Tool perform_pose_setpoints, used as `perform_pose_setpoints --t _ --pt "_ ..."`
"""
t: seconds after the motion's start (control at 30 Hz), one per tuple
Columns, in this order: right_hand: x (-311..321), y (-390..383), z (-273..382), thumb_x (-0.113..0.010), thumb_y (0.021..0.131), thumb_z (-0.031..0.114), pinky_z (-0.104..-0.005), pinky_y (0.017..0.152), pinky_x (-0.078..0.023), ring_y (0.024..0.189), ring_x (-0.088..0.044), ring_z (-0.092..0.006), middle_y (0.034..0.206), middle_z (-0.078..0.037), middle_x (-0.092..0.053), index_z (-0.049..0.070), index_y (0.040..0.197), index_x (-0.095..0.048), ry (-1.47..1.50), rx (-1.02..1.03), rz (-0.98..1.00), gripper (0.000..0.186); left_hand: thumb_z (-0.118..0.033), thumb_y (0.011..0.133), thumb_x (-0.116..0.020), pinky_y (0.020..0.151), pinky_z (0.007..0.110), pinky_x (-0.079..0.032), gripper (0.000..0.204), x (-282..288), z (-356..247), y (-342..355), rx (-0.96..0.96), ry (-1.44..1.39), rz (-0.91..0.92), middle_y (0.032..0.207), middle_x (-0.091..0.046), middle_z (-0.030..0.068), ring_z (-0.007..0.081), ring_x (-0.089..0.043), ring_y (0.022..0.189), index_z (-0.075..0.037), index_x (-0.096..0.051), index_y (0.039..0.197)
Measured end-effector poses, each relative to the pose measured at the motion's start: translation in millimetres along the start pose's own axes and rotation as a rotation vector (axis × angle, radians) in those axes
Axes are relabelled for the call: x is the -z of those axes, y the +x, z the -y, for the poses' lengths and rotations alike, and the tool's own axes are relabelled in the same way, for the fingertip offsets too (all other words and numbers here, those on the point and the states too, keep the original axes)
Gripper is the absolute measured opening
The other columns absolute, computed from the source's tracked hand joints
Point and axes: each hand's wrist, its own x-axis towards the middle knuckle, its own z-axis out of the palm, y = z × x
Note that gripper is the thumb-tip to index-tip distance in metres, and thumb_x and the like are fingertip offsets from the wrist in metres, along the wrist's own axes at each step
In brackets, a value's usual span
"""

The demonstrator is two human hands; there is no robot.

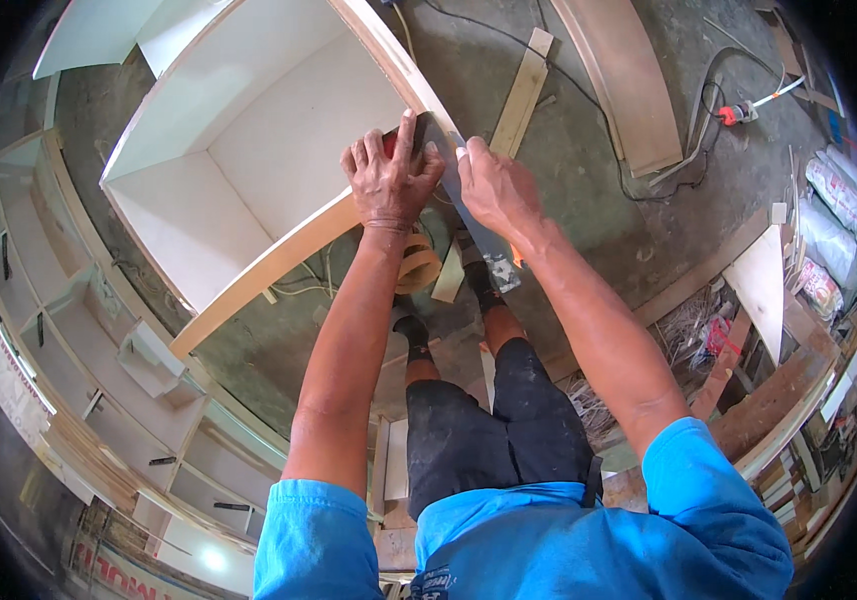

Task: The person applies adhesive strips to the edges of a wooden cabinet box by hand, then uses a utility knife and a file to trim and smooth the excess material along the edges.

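A: Quick, where're the hands?
B: Both at the near corner of the white cabinet (pixel 269 262), which sits w/ its open side up, upper left of ctr. L hand (pixel 394 178): index straight, other fingers half-curled, over a dark piece (pixel 424 128) w/ a bit of red. Can't tell if it's gripping or just pressing.
A: R hand?
B: R hand (pixel 499 192) is just beside it, along a grey strip (pixel 486 238). Fingers look bent in, but palm's hidden; can't tell how tight, or what it has hold of.
A: Anything in the way?
B: Tan roll (pixel 420 268) near the feet. Narrow board (pixel 523 95) on the floor past the R hand, wide board (pixel 629 90) next to it, black cord (pixel 604 115) running btwn. Red plug (pixel 737 114) farther R, then bags (pixel 834 205) and a scrap pile (pixel 704 330). Shelving (pixel 99 330) lines the L side.
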Motion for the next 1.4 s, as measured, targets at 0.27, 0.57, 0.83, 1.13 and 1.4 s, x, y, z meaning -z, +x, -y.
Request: perform_pose_setpoints --t 0.27,0.57,0.83,1.13,1.4 --pt "-6.7 -3.8 -4.9 -0.046 0.101 0.022 -0.0533 0.070 -0.054 0.081 -0.069 -0.0445 0.086 -0.026 -0.069 0.000 0.101 -0.054 0.011 0.029 -0.028 0.024 -0.035 0.075 -0.073 0.096 0.046 -0.040 0.056 0.3 -1.9 0.5 0.004 0.013 -0.011 0.101 -0.060 0.0113 0.0297 -0.059 0.096 -0.025 -0.065 0.129" --pt "-14.4 -1.7 -8.7 -0.048 0.100 0.023 -0.0536 0.069 -0.054 0.077 -0.068 -0.0446 0.081 -0.026 -0.068 0.001 0.101 -0.054 0.042 0.066 -0.082 0.023 -0.035 0.074 -0.074 0.097 0.046 -0.040 0.055 -1.2 -1.8 0.5 0.011 -0.002 -0.020 0.101 -0.060 0.0112 0.0292 -0.059 0.096 -0.024 -0.066 0.128" --pt "-6.9 2.8 -6.3 -0.048 0.099 0.021 -0.0521 0.068 -0.056 0.077 -0.069 -0.0440 0.079 -0.028 -0.068 -0.002 0.097 -0.056 -0.058 0.107 -0.006 0.024 -0.035 0.074 -0.074 0.096 0.046 -0.040 0.055 -1.8 -1.5 0.0 0.014 0.008 -0.012 0.100 -0.060 0.0115 0.0295 -0.059 0.095 -0.024 -0.066 0.128" --pt "-1.8 7.6 -3.3 -0.043 0.102 0.023 -0.0566 0.077 -0.050 0.084 -0.065 -0.0484 0.085 -0.029 -0.067 -0.003 0.101 -0.056 -0.043 0.090 0.084 0.029 -0.034 0.072 -0.072 0.091 0.047 -0.040 0.055 -9.0 1.6 -1.2 -0.032 -0.021 -0.091 0.097 -0.057 0.0118 0.0300 -0.057 0.090 -0.021 -0.066 0.125" --pt "-5.4 4.4 -2.8 -0.044 0.101 0.021 -0.0564 0.077 -0.051 0.083 -0.065 -0.0476 0.085 -0.028 -0.067 -0.003 0.102 -0.057 -0.057 0.042 0.103 0.027 -0.036 0.071 -0.071 0.091 0.048 -0.039 0.056 -11.0 3.8 -2.7 -0.049 -0.015 -0.078 0.095 -0.056 0.0123 0.0310 -0.056 0.091 -0.020 -0.066 0.125"
